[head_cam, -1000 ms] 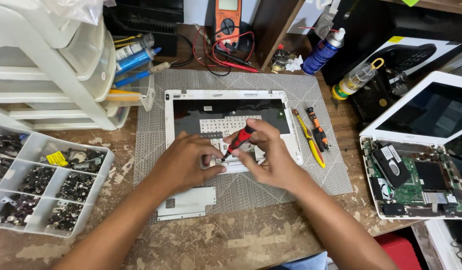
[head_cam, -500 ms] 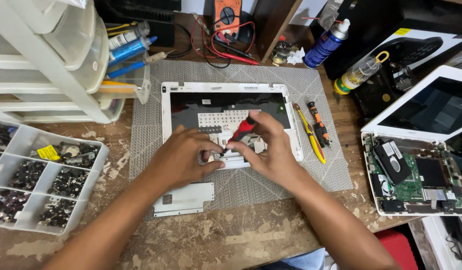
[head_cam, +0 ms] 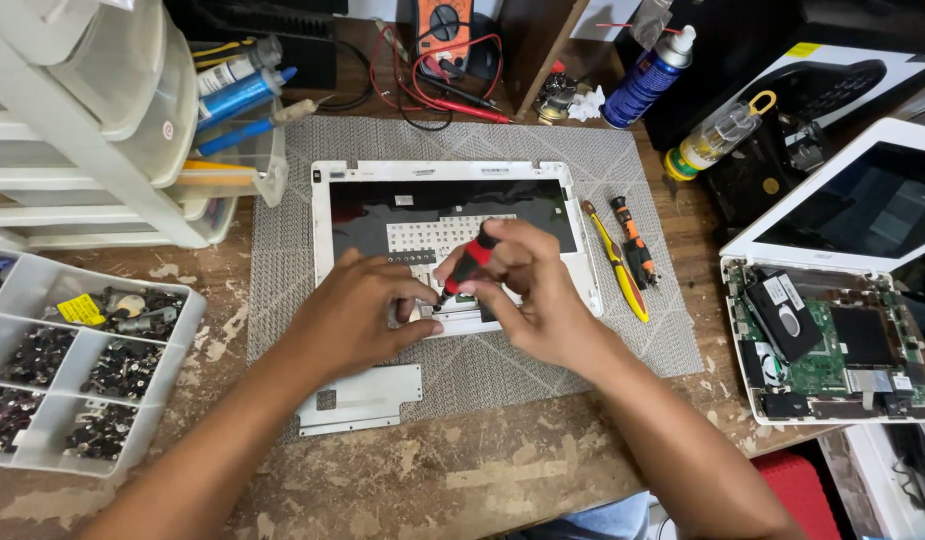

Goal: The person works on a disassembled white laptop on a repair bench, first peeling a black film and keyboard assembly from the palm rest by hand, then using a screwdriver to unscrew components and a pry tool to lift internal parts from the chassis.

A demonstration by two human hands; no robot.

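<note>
A white laptop shell (head_cam: 333, 215) with its keyboard removed lies on a grey woven mat (head_cam: 313, 150). My right hand (head_cam: 528, 290) grips a red and black screwdriver (head_cam: 472, 262), tip down on the shell's front part. My left hand (head_cam: 358, 315) rests on the shell beside the tip, its fingers pinched close to the spot; what they pinch is too small to tell. A flat white metal plate (head_cam: 368, 398) lies on the mat just below my left wrist.
A yellow pry tool (head_cam: 615, 275) and an orange screwdriver (head_cam: 633, 240) lie right of the shell. An open laptop base with circuit board (head_cam: 833, 340) sits at right, a screen lid (head_cam: 853, 195) above it. A compartment tray of screws (head_cam: 73, 370) is at left, plastic drawers (head_cam: 93, 130) behind.
The view has shifted slightly; both hands stay at the same spot on the shell, with the screwdriver turned a little in my right fingers.
</note>
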